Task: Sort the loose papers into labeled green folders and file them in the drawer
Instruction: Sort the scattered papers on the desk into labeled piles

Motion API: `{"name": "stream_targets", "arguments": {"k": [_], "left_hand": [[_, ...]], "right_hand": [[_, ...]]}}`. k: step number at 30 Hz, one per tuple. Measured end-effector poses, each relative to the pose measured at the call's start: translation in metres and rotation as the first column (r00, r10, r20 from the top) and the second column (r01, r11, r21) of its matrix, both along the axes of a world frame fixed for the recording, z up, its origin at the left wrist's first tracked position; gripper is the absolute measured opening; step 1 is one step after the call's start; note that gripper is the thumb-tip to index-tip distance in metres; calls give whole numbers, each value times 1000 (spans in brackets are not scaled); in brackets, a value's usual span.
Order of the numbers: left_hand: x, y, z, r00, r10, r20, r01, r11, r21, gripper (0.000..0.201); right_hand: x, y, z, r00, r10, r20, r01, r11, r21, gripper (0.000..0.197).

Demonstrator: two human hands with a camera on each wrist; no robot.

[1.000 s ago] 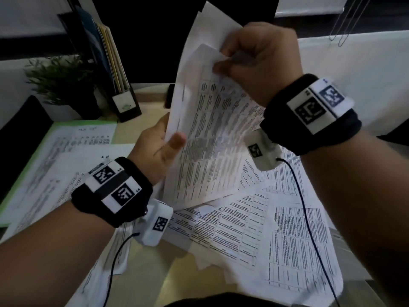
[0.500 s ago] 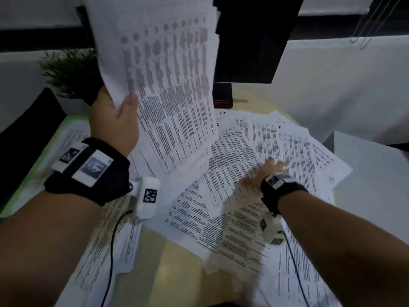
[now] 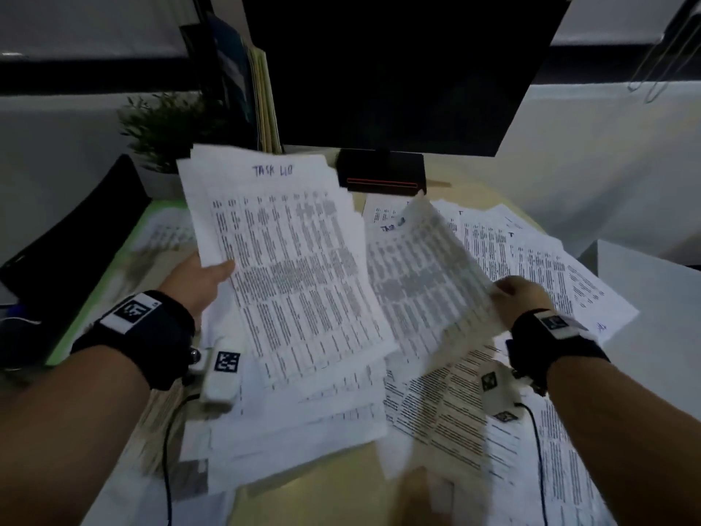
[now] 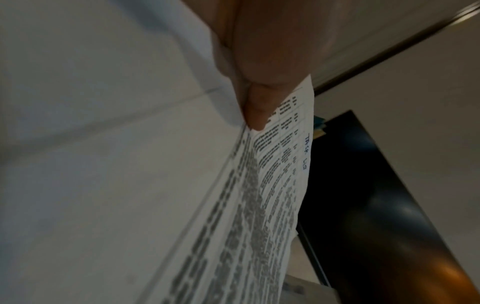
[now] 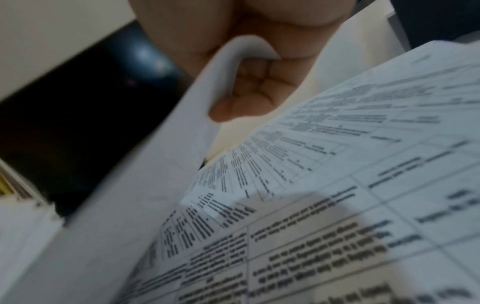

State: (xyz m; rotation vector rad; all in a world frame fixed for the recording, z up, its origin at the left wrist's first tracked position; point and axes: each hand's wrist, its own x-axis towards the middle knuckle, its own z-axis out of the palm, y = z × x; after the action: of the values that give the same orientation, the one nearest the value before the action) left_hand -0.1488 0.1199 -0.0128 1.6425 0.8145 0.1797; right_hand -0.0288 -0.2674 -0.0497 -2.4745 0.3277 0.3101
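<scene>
Head view: a thin stack of printed sheets (image 3: 288, 267), headed in blue handwriting, is being pinched at its left edge by the left hand (image 3: 197, 279), thumb on top. One limp, curling sheet (image 3: 425, 282) is being pinched at its right edge by the right hand (image 3: 519, 298), lifted off the loose papers (image 3: 531, 260) being left fanned across the pale desk (image 3: 333, 484). One green folder (image 3: 113, 275) is lying flat at the left, under more sheets. One leafy potted plant (image 3: 163, 127) and one dark monitor (image 3: 398, 70) are being seen behind.
</scene>
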Motion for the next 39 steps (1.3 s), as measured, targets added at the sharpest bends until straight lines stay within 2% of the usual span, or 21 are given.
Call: {"name": "stream_targets", "arguments": {"k": [2, 4, 6, 8, 11, 13, 15, 17, 19, 20, 24, 28, 35, 39], "left_hand": [[-8, 15, -11, 997, 7, -72, -9, 999, -33, 42], [-14, 26, -23, 990, 13, -138, -20, 999, -44, 44], [-20, 32, -35, 980, 10, -198, -21, 998, -56, 47], [-24, 35, -45, 969, -13, -245, -3, 998, -66, 49], [-27, 37, -56, 951, -92, -296, 91, 996, -17, 50], [-29, 39, -62, 922, -134, -364, 157, 987, 33, 53], [-34, 38, -64, 898, -161, -410, 212, 974, 83, 47], [-38, 36, -68, 880, -183, -439, 257, 960, 113, 44], [-44, 34, -69, 868, -214, -448, 298, 946, 126, 48], [-48, 32, -70, 865, -228, -448, 319, 938, 139, 51], [-61, 27, -77, 873, -252, -417, 355, 915, 192, 56], [-64, 27, -82, 869, -238, -435, 363, 903, 231, 44], [-64, 28, -86, 872, -229, -432, 357, 902, 243, 44], [-64, 27, -86, 870, -224, -439, 360, 897, 256, 43]], "right_hand": [[-11, -10, 5, 996, -43, 80, 35, 994, 104, 11], [-23, -14, 4, 999, 31, 41, -35, 996, 88, 12], [-33, -13, -4, 983, 174, -50, -177, 983, -57, 13], [-42, -10, -16, 946, 287, -149, -313, 927, -206, 13], [-53, -1, -27, 910, 297, -289, -397, 825, -402, 23], [-59, 5, -32, 917, 255, -306, -384, 772, -507, 37], [-62, 10, -40, 926, 230, -298, -355, 797, -488, 54], [-67, 14, -47, 908, 255, -333, -389, 809, -440, 75], [-72, 17, -47, 876, 293, -383, -451, 780, -434, 101], [-74, 18, -45, 870, 299, -393, -467, 756, -459, 107], [-72, 17, -37, 865, 336, -372, -495, 690, -527, 103], [-69, 15, -44, 909, 273, -315, -396, 802, -448, 119], [-67, 16, -41, 908, 211, -361, -389, 743, -544, 131], [-65, 17, -45, 914, 206, -348, -369, 779, -507, 139]]}}
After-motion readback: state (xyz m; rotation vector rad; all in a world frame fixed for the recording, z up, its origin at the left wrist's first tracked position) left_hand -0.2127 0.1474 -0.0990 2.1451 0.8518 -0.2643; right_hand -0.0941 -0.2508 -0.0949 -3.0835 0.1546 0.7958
